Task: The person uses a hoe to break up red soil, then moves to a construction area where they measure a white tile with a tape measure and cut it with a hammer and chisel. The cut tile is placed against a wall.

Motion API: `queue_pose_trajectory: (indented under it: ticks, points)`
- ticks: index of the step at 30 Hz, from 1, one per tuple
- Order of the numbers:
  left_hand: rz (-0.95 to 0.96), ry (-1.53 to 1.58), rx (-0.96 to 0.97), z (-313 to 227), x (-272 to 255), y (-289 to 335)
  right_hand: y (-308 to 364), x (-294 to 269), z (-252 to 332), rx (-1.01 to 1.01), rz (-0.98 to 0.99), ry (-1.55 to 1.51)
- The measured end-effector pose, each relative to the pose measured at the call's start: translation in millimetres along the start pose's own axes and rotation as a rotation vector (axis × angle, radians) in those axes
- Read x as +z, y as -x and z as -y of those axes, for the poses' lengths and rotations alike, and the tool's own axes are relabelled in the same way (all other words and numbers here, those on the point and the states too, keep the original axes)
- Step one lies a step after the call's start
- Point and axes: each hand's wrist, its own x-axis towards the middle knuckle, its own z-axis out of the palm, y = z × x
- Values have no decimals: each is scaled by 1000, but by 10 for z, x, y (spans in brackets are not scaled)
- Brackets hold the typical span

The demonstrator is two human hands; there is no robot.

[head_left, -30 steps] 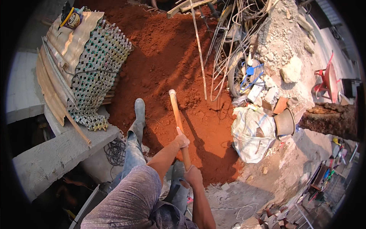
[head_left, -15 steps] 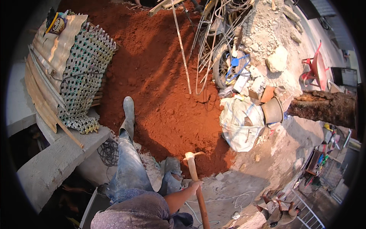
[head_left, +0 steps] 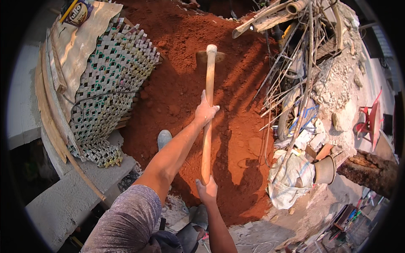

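A hoe with a pale wooden handle [head_left: 206, 145] reaches away from me over red soil [head_left: 185, 90]. Its wide metal blade [head_left: 201, 57] is at the far end, low over the soil or on it; I cannot tell which. My left hand [head_left: 205, 111] is wrapped round the middle of the handle, arm stretched out. Closer to me, my right hand [head_left: 206, 190] grips the handle's near end. Below my left forearm shows the toe of a grey rubber boot [head_left: 164, 138].
To the left, a stack of small mosaic-like tile sheets [head_left: 112, 76] stands beside a concrete ledge [head_left: 80, 198]. On the right lie tangled rods and poles [head_left: 291, 80], a white sack [head_left: 291, 179], a bucket [head_left: 325, 170] and a log [head_left: 369, 173]. Further off is a red wheelbarrow [head_left: 373, 119].
The hoe's head has gone from near my feet to far out over the soil. Both hands now show on the handle; before, only one did. My view has shifted.
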Motion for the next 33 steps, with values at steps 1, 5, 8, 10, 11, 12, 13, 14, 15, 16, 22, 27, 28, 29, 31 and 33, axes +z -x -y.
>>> queue_pose_trajectory:
  ticks: [1,5,8,10,11,12,13,14,15,16,22,27,28,29,31,33]
  points:
    - [42,-103,33,-330,-78,-186,-497,71,340,-115,-87,103]
    - [38,-247,153,-1148,26,-824,-1539,-182,1509,-124,-63,-116]
    - [73,-350,93,-926,289,-791,-1551,-200,1186,-75,-16,-184]
    - [134,-373,-2,-321,552,-474,-1163,-253,750,76,49,-116]
    - [154,-427,-34,-220,768,-172,-963,-384,526,168,91,-137]
    - [176,-487,-53,-199,984,202,-777,-491,173,226,75,-219]
    - [173,-499,-80,-27,1077,500,-521,-518,-150,270,95,-285]
    - [170,-506,-112,185,1162,762,-204,-626,-318,279,83,-164]
    - [206,-441,-164,224,1241,993,24,-785,-454,280,45,-55]
    - [226,-376,-198,200,1232,1154,115,-847,-613,204,28,36]
    - [358,-304,-336,676,2066,2892,1553,-1723,-1664,142,-34,385]
    - [415,-52,-475,1245,2248,4111,2709,-2186,-1959,225,18,602]
    - [430,-72,-459,1333,2241,4381,3047,-2263,-1969,267,26,636]
    - [434,118,-588,1434,2228,4540,3360,-2331,-2010,322,24,654]
    - [454,505,-816,1633,2249,4602,4124,-2434,-2208,395,9,727]
    - [218,995,-977,2021,2477,4784,4986,-2642,-2162,582,62,621]
